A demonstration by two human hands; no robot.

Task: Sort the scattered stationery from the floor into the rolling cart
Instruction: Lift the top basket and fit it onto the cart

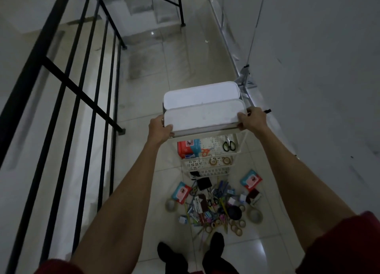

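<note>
Partly hidden cart (pixel 209 162) shelves, dim

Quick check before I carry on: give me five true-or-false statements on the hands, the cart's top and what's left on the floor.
1. Both hands grip the white tray on top of the cart: left hand, right hand. True.
2. The white tray is full of pens. False: it looks empty.
3. Green-handled scissors lie in a cart shelf. True.
4. The floor pile is cleared. False: the stationery pile remains by the feet.
5. A tape roll lies on the floor. True.
</note>
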